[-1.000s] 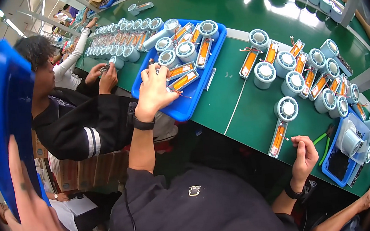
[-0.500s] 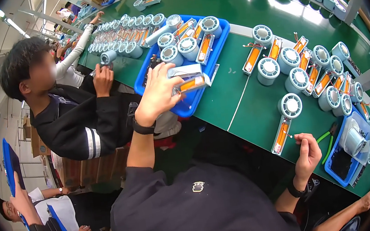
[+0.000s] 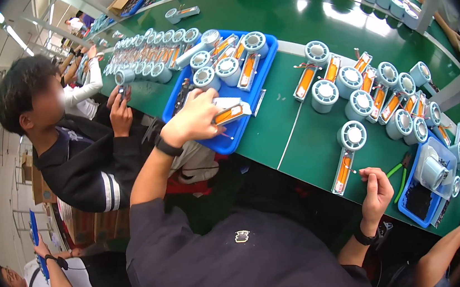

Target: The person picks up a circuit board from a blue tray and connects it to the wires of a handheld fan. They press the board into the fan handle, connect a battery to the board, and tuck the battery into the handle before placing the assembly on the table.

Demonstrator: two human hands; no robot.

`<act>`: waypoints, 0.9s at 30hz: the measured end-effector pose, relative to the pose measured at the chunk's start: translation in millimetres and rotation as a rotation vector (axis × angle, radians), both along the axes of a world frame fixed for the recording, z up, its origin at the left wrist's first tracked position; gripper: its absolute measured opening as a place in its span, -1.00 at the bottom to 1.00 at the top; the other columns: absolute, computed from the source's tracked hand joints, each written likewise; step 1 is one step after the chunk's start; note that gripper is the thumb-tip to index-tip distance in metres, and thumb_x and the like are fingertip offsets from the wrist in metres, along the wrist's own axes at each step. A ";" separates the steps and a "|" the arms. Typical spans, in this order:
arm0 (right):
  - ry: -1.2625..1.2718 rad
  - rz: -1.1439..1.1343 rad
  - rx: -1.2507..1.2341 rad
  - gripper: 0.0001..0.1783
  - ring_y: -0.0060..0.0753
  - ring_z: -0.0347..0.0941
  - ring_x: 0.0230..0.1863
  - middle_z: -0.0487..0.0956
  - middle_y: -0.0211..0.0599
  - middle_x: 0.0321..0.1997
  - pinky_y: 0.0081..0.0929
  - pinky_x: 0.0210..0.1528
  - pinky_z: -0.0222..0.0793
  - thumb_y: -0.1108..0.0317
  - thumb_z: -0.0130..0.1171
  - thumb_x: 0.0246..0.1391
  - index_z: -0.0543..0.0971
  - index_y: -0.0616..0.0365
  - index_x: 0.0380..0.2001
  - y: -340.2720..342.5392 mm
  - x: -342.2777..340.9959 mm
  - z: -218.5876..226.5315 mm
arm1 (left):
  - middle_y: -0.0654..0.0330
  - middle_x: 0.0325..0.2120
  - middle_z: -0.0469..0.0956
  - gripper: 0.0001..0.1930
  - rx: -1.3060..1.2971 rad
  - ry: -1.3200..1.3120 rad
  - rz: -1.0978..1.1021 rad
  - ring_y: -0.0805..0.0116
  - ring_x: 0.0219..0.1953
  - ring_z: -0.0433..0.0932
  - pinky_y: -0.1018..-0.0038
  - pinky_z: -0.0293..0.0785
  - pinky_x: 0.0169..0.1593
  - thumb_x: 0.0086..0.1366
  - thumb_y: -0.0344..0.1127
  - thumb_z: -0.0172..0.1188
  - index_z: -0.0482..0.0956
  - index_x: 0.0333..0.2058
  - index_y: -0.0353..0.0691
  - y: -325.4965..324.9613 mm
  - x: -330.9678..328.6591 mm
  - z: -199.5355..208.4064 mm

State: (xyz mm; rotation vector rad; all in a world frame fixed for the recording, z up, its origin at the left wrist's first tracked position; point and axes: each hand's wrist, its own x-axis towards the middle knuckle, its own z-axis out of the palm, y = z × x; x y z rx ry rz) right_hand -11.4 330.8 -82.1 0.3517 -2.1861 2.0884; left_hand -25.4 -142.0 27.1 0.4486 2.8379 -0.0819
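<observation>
My left hand is closed around a light-blue fan handle with an orange battery in its open side, over the near end of a blue tray. The palm hides part of it. Further back in that tray stand several round-headed fan bodies and open handles. My right hand is at the table's near edge with curled fingers pinched together. Its fingertips are close to the wire end of a fan lying with its battery exposed; whether they grip anything is too small to tell.
More open fans lie grouped on the green table at the right. Green-handled pliers lie beside a small blue bin. A co-worker sits at my left; another person's arm reaches in at lower right.
My left hand has shifted slightly left and down in the picture, and the fan handle in it has tilted. My right hand stays beside the same fan. The whole view has turned slightly.
</observation>
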 end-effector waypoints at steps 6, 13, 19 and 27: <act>0.010 0.003 -0.016 -0.82 -0.51 0.48 -0.24 0.64 -0.21 -0.22 -0.58 -0.11 0.38 0.49 0.03 0.38 0.58 0.38 -0.22 -3.1 -2.4 0.6 | 0.10 -0.14 0.56 -0.52 0.812 0.134 0.229 0.19 -0.09 0.59 0.27 0.50 0.00 0.07 -0.18 0.55 0.61 -0.10 -0.27 33.9 24.6 34.4; -0.003 -0.053 0.016 -0.80 -0.54 0.48 -0.25 0.65 -0.27 -0.25 -0.59 -0.12 0.39 0.46 0.03 0.39 0.59 0.37 -0.23 0.6 0.8 -4.0 | 0.21 -0.27 0.65 -0.55 1.315 -0.254 0.443 0.45 -0.21 0.64 0.47 0.57 -0.12 0.24 -0.09 0.46 0.62 -0.08 -0.33 114.2 -81.8 20.9; 0.010 -0.057 0.015 -0.79 -0.54 0.48 -0.26 0.66 -0.28 -0.26 -0.59 -0.12 0.40 0.44 0.04 0.39 0.60 0.37 -0.23 -1.8 5.6 -3.1 | 0.15 -0.22 0.68 -0.52 1.564 -0.493 0.596 0.43 -0.27 0.68 0.48 0.60 -0.24 0.28 -0.08 0.42 0.62 -0.03 -0.37 123.0 -147.9 -14.1; -0.020 -0.017 -0.031 -0.79 -0.52 0.49 -0.25 0.66 -0.24 -0.25 -0.58 -0.11 0.41 0.44 0.04 0.39 0.60 0.37 -0.23 0.3 5.2 -4.5 | 0.14 -0.18 0.68 -0.56 1.448 -0.257 0.628 0.43 -0.26 0.68 0.46 0.62 -0.26 0.34 -0.08 0.37 0.62 -0.01 -0.34 90.9 -145.2 -0.3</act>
